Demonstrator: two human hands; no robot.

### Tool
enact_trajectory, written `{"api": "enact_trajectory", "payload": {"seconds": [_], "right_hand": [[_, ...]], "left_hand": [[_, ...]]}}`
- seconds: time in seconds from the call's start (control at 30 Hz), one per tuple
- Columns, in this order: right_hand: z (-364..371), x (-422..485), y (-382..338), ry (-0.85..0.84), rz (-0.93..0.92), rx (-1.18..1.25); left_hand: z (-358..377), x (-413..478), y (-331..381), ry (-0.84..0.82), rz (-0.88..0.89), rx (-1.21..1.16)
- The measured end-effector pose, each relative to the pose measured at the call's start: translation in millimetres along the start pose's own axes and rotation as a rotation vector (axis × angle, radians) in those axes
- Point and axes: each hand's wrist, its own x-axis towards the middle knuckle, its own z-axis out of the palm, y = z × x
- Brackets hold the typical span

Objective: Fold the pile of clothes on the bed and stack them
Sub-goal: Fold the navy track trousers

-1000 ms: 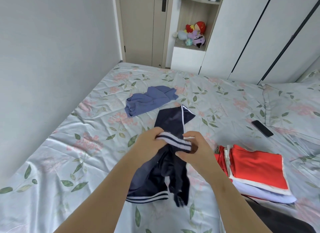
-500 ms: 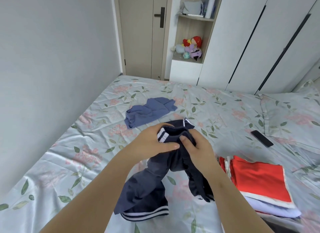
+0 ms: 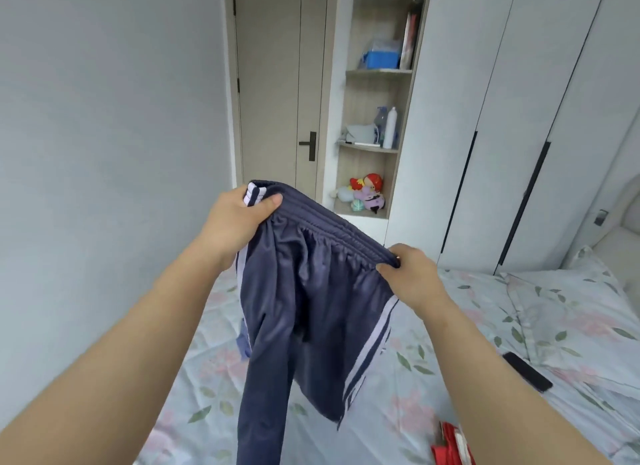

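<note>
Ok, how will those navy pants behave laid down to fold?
Likely floppy: the navy pants hang limp from the left hand and right hand. Probably light and slippery, judging by the sheen. Legs look twisted, so may bunch.

Red stack (image 3: 450, 447) mostly off-frame

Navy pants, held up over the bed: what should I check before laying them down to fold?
1. Left hand grips one waistband end: ok.
2. Right hand pinches the other end: ok.
3. Waistband spread between the hands: ok.
4. Legs hang even: not ok, one ends higher.
5. Phone lies apart from the navy pants on the bed: ok.
6. Red stack ready: cannot tell, only a corner shows.
</note>
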Motion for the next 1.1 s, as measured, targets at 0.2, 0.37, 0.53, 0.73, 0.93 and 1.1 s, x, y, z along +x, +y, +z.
{"api": "enact_trajectory", "payload": {"seconds": [0.2, 0.37, 0.53, 0.73, 0.93, 1.1], "right_hand": [[-47.4, 47.0, -70.1, 0.430, -0.187, 0.347], [-97.2, 71.6, -137.2, 0.602, -0.263, 0.746], [-144.3, 74.5, -178.0, 0.542, -0.493, 1.106], [-117.3, 88.8, -122.1, 0.259, -0.230, 0.657], [-114.8, 74.9, -75.4, -0.180, -0.139, 1.026], [-84.0, 61.3, -59.9, -0.234, 0.164, 0.895]], "left_hand": [[-10.4, 32.2, 66.1, 0.174, 0.191, -0.129], [-21.7, 48.1, 127.0, 0.241, 0.387, -0.278], [-35.2, 56.6, 164.2, 0.262, 0.591, -0.425], [-45.1, 68.7, 120.4, 0.100, 0.328, 0.038], [-60.9, 58.4, 86.5, -0.121, 0.195, -0.067], [-50.6, 56.2, 50.7, -0.095, -0.146, 0.011]]}}
